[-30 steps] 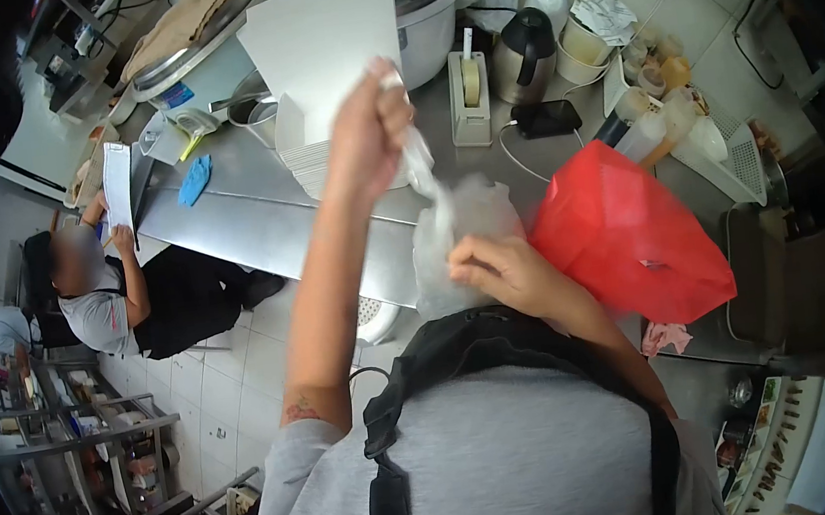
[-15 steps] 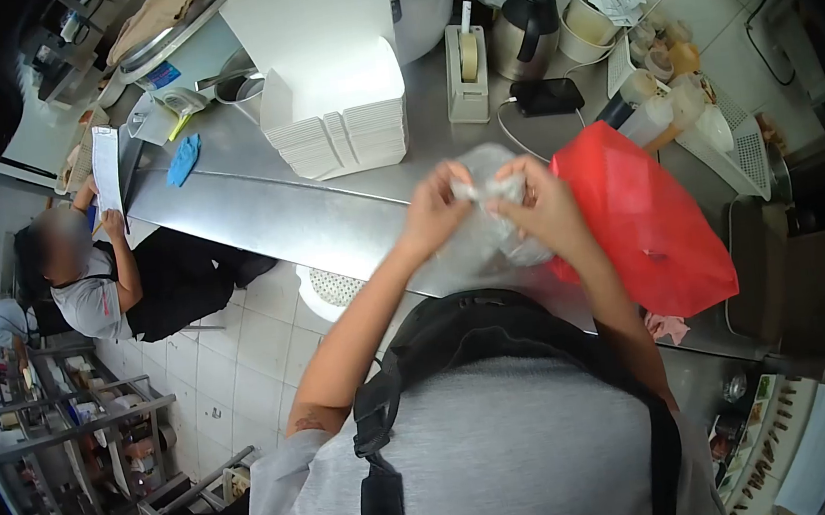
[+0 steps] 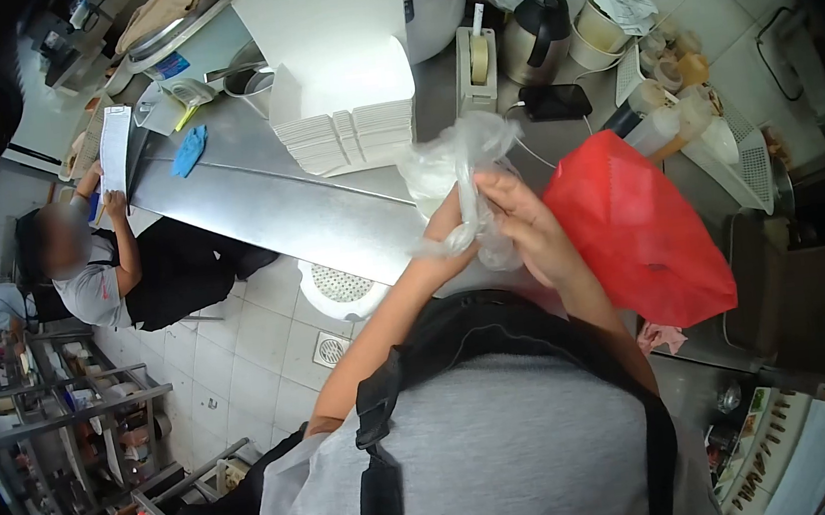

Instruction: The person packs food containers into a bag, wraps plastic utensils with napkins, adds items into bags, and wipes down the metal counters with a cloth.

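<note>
A clear plastic bag with something whitish inside is between my two hands, over the front edge of the steel counter. My left hand is closed on the bag's twisted upper part, its fingers partly hidden behind the plastic. On the bag's other side, my right hand has its fingers stretched out and lies against the plastic. A red bag stands just to the right of my right hand. Behind the clear bag is a stack of white takeaway boxes, the top one with its lid raised.
A tape dispenser, a steel kettle and a black phone are at the back. Bottles stand at the right. A blue glove lies at the left. A co-worker holds a clipboard. Below is a white stool.
My left hand came down from above the boxes to the clear bag, and both hands pinched its neck. Now the bag is turned, and my right hand's fingers have spread against it.
</note>
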Tool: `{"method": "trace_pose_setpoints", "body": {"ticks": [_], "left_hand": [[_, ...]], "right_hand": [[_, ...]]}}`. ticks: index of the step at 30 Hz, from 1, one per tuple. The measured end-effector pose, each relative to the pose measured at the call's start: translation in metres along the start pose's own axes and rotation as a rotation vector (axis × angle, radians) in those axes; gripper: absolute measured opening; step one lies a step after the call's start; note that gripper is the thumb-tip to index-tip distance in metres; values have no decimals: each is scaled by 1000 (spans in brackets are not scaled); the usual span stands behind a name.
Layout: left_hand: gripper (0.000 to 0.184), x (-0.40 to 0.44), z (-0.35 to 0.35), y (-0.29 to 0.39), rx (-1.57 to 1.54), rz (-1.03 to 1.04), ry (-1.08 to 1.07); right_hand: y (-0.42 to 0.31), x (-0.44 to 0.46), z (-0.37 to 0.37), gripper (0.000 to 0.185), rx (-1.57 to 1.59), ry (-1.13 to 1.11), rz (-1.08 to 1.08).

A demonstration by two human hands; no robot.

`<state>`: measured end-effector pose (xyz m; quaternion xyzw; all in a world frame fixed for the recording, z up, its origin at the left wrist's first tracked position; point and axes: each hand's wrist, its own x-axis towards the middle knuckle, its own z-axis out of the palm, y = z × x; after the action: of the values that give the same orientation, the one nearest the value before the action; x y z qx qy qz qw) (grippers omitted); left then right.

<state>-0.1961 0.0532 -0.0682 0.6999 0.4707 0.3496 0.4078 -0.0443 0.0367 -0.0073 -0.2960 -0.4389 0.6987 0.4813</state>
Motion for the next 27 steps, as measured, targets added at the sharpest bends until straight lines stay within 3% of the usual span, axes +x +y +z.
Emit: {"method": "trace_pose_setpoints", "body": {"ticks": [3,6,9,12,13,14,16,18,19,21,23,25,27], "left_hand": [[19,-12,2,-71,-442,-346,59],[21,-24,13,-117,-1274,-619,85],[25,-25,4,-164,-1766,-647,287],[30,-29,-63,-221,-2060,-460,405],[27,-34,-82,-172,-1715,-517,521],[26,-41,-103,-119,-1359,-558,614],[26,-44,-121,-68,-730,-428,612],[27,-43,-119,-13,-237,-186,447],[27,-39,-116,17,-136,-64,304],[28,-24,-104,64,36,110,-10],[29,-3,-87,71,238,54,-217],[31,8,-75,31,451,-34,-241],[34,24,-61,-48,670,-48,-188]], "right_hand": [[22,-5,-1,46,-399,219,-215],[44,-2,-9,34,-605,360,-141],[39,2,-26,16,-591,272,6],[5,-2,-52,9,-985,671,-455],[-7,-9,-61,13,-896,646,-400],[-22,-16,-57,15,-998,583,-352],[-55,-32,-42,19,-1199,467,-255],[-76,-27,-21,23,-1050,373,-445],[-76,-20,-11,25,-971,332,-534],[-55,2,7,23,-820,-55,-576],[-8,27,18,24,-1026,-168,-156],[51,42,-24,34,-1360,14,-142],[50,45,-45,50,-1579,143,-88]]}}
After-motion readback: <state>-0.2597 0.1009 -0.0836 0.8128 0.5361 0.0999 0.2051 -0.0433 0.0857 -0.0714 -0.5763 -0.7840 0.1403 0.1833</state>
